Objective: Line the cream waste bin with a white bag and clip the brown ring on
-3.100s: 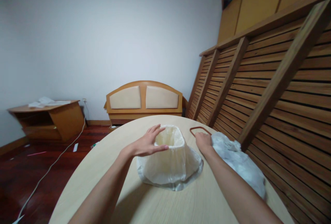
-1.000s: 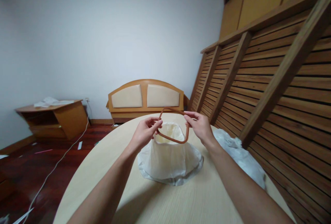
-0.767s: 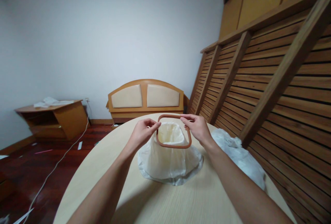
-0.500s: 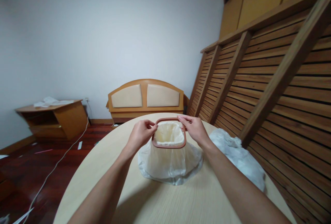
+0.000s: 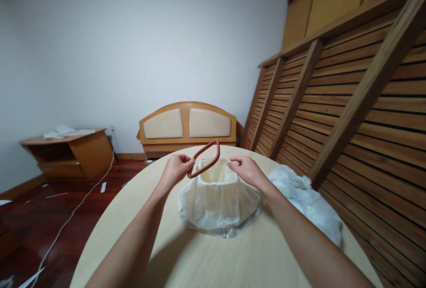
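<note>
A small bin point(image 5: 214, 175) stands upright on the table, its body hidden under a whitish translucent bin liner point(image 5: 218, 208). The liner is folded over the rim and flares out onto the tabletop. My left hand point(image 5: 176, 168) pinches one side of a brown rounded-square rim ring point(image 5: 207, 167), which tilts above the bin's left part with its far right corner raised. At the bin's right edge, my right hand point(image 5: 248, 170) has thumb and forefinger slightly apart and off the ring. Whether its fingertips touch the liner is hard to tell.
The round pale table point(image 5: 246, 257) carries a crumpled heap of white plastic bags point(image 5: 306, 203) at right. Beyond are a headboard point(image 5: 188, 124) and a low desk point(image 5: 73, 155). Wooden slatted panels point(image 5: 333, 115) lean at right. A cable point(image 5: 76, 210) crosses the floor.
The ring has come up off the bin's rim and tipped, its right side higher. My right hand has let go of it, while the left still grips it and has shifted slightly left.
</note>
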Action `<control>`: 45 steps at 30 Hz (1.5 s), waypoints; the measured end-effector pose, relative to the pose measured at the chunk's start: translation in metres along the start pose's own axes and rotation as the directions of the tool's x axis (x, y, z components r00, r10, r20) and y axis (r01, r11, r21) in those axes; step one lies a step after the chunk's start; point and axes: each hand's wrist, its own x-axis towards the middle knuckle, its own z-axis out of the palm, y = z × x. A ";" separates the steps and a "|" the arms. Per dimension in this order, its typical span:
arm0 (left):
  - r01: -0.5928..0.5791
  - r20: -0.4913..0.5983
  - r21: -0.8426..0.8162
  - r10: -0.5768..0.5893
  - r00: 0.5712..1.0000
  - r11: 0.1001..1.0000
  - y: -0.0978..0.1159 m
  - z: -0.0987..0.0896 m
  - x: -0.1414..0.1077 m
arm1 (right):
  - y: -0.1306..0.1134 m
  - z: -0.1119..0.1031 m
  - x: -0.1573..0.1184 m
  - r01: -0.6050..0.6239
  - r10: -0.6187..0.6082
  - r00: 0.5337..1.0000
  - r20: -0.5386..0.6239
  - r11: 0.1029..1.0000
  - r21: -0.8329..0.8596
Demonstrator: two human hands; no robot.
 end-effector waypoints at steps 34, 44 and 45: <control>-0.098 0.003 0.184 0.100 0.995 0.978 0.008 0.010 -0.015 | -0.023 -0.014 -0.011 0.103 -0.110 0.993 0.040 0.984 0.147; -0.082 0.025 0.316 0.078 0.997 0.945 0.015 0.007 -0.021 | -0.015 -0.009 -0.009 0.098 -0.113 0.991 0.070 0.977 0.189; -0.077 0.028 0.331 0.072 0.997 0.941 0.015 0.007 -0.022 | -0.015 -0.010 -0.009 0.094 -0.110 0.991 0.078 0.979 0.181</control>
